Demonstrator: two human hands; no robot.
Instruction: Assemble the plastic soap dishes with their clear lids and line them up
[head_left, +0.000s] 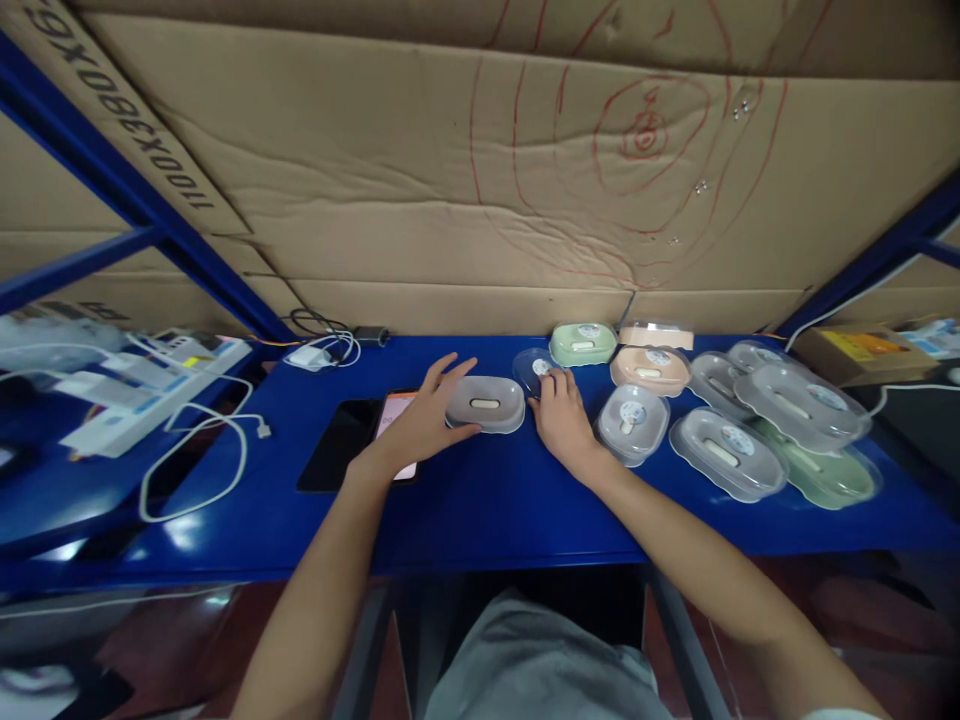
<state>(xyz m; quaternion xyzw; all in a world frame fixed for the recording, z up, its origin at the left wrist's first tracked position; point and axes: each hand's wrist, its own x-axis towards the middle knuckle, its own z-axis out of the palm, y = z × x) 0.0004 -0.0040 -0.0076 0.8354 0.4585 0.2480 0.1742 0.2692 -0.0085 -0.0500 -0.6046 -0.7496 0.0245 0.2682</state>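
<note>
A grey oval soap dish (486, 403) lies upside down on the blue table (480, 500), between my hands. My left hand (427, 415) rests against its left side, fingers spread and thumb along the near edge. My right hand (561, 412) lies to its right, fingertips touching a clear plastic lid (534, 366) behind the dish. A green dish (583, 343) and a peach dish (649, 368) stand further back on the right.
Several clear-lidded dishes (727, 452) crowd the right side of the table. Two phones (352, 440) lie left of my left hand. A power strip (150, 395) and white cables (195, 470) fill the left. Cardboard (480, 180) backs the table.
</note>
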